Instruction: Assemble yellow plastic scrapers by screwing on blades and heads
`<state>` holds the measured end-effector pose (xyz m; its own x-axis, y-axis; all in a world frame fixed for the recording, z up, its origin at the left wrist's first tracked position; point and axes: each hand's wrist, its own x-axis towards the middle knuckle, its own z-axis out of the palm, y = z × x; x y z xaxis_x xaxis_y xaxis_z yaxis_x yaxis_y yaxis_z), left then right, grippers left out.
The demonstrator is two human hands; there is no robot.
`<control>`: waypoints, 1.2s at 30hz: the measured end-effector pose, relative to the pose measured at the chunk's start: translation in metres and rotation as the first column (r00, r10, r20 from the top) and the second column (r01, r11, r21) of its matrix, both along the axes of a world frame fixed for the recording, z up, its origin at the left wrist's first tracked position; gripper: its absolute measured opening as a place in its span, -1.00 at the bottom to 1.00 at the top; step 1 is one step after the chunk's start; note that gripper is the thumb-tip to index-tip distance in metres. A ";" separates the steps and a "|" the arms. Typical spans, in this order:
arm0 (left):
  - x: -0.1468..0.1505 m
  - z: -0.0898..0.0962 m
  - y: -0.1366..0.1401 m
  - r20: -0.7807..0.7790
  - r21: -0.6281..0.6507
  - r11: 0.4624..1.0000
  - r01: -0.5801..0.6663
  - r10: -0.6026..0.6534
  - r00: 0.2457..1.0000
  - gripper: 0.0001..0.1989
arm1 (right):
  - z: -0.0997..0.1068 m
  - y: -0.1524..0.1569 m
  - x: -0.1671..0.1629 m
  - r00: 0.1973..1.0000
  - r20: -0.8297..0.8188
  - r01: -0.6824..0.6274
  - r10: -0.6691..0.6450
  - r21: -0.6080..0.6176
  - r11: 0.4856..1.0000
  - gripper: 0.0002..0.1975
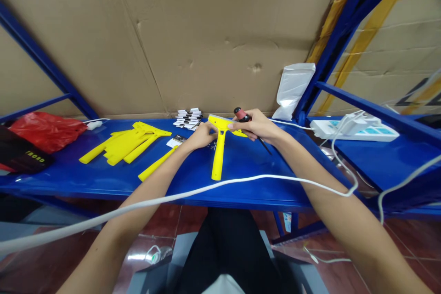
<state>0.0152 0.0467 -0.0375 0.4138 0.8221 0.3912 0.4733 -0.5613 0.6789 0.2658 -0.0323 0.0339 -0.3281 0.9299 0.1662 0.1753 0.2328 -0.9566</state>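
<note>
A yellow scraper with a wide head and straight handle is in front of me on the blue shelf, its handle towards me. The fingers of my left hand close on the left end of its head. My right hand grips a screwdriver with a red and black handle, its dark shaft pointing down and right. Its thumb and finger also touch the scraper's right end. Small screws lie loose beside my left hand. Another yellow handle lies partly behind my left forearm.
More yellow scrapers lie piled at left, near a red plastic bag and a black bag. Small white-and-black packets stand at the back. A white cable crosses in front of my forearms. A power strip lies right.
</note>
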 end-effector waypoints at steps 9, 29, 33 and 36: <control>-0.022 0.031 0.003 0.377 -0.129 0.992 -0.013 0.062 0.924 -0.41 | -0.007 0.006 0.001 1.000 0.011 0.004 -0.003 -0.056 0.998 -0.59; -0.019 0.044 -0.018 0.240 -0.258 0.941 0.217 -0.156 0.958 -0.50 | -0.008 0.006 0.000 1.000 0.009 0.025 -0.024 -0.087 0.996 -0.60; -0.021 0.049 -0.021 0.233 -0.282 0.929 0.240 -0.176 0.956 -0.51 | -0.007 0.005 0.001 1.000 0.015 0.008 -0.006 -0.087 0.996 -0.61; -0.021 0.049 -0.020 0.282 -0.289 0.923 0.256 -0.173 0.944 -0.48 | -0.007 0.005 0.002 1.000 0.008 0.007 -0.007 -0.086 0.996 -0.60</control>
